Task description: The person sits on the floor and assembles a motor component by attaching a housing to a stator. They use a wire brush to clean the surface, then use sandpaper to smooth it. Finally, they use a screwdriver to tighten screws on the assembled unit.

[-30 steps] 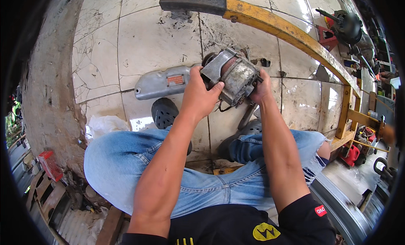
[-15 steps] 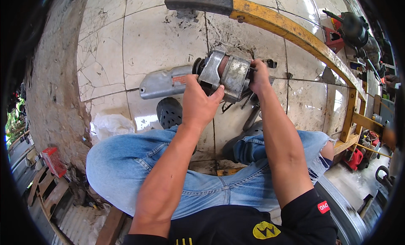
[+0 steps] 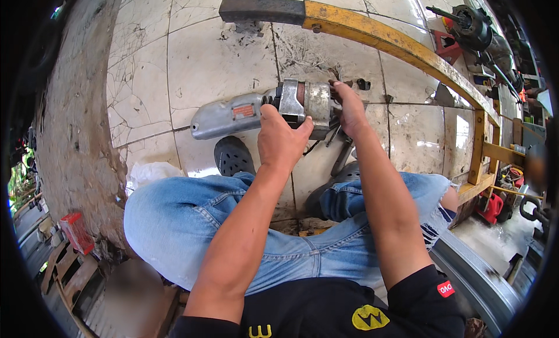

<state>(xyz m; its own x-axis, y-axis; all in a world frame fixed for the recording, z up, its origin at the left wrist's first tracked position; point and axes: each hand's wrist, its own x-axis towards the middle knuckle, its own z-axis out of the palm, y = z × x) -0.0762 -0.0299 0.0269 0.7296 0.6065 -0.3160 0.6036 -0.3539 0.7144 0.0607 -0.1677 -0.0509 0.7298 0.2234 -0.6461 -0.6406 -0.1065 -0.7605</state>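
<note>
I hold a grimy metal alternator [image 3: 314, 96] with both hands, its grooved pulley pointing left. My left hand [image 3: 280, 137] is closed on its pulley end, with the thumb along the near side of the housing. My right hand [image 3: 349, 108] grips the rear end, its fingers partly hidden behind the part. A grey metal cover with an orange label [image 3: 216, 121] lies on the tiles just left of the alternator. Dark loose pieces and a long metal piece lie near my right hand.
A black-and-yellow steel frame [image 3: 367, 32] arches beyond my hands and down the right. A dark assembly [image 3: 471, 29] with a red stand [image 3: 447, 45] lies back right. A white plastic bag [image 3: 152, 175] is beside my left knee, a red box [image 3: 75, 233] farther left. Sandals are below my hands.
The alternator has turned from tilted down-right to roughly level, pulley to the left, and sits slightly lower in view. Both hands moved with it, the right one slightly toward the far side.
</note>
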